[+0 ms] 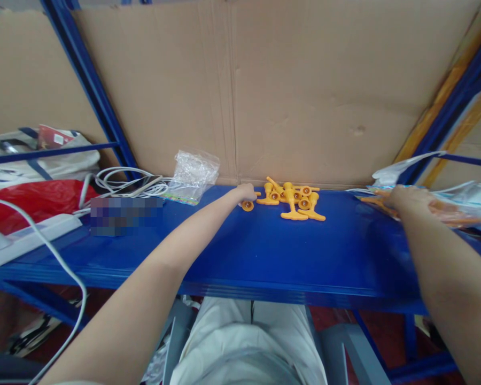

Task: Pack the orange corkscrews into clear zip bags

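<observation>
My left hand (246, 193) is closed at the left end of a loose pile, its fingers around a yellow plastic piece (247, 206) with a round cup end. Next to it lie several more yellow T-handled plastic pieces (291, 203), some with their round hollow ends facing me. Far to the right, my right hand (411, 200) is closed on a clear plastic bag (452, 213) with orange-yellow contents. Blur and the bag partly hide those fingers.
At the left of the blue table (264, 262) lie a clear plastic packet (194, 174), coiled white cables (124, 174), a red bag (36, 200) and a white power strip (32, 243). Cardboard (304, 96) walls the back; blue metal posts (90, 80) frame it.
</observation>
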The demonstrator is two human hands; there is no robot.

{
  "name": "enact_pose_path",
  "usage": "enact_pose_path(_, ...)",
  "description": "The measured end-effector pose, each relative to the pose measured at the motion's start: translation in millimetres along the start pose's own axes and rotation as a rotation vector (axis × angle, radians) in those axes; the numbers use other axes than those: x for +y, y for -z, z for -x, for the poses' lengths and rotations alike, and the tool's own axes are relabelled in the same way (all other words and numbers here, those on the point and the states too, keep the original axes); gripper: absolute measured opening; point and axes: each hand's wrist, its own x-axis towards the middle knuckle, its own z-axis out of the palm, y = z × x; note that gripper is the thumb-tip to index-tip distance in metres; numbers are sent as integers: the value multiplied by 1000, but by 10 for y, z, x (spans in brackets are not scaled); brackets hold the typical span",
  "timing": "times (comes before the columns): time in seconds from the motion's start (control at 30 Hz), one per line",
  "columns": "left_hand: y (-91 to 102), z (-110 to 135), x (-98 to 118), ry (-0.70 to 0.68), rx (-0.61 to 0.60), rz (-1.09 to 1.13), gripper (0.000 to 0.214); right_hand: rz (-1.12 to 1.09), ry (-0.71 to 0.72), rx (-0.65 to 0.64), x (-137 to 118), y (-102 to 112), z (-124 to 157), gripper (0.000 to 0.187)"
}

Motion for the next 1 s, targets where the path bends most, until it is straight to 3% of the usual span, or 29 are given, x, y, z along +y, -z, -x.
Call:
enact_pose_path(0.13, -62, -101, -67, 12, 62, 81, 41, -79, -35, -16, 20, 48, 55, 53)
enact_pose_path(0.43, -100, -292, -48, -70, 207, 131, 27, -50, 78, 76, 45, 51, 118, 50)
enact_pose_path(0.5, -116, -353, -37, -67, 217, 148, 28, -6, 95, 75, 44, 80, 147, 43)
enact_pose_path(0.67, -172, -475, 22, -20, 226, 153, 39, 50, 189, 148, 6, 166, 200, 44)
enact_pose_path(0.87, -219, -481, 79, -40, 178, 264, 41, 72, 334, 248, -201, 467, 353, 41)
enact_pose_path(1.0, -123, -380, 37, -61, 130, 219, 34, 22, 460, 301, -425, 771, 530, 37)
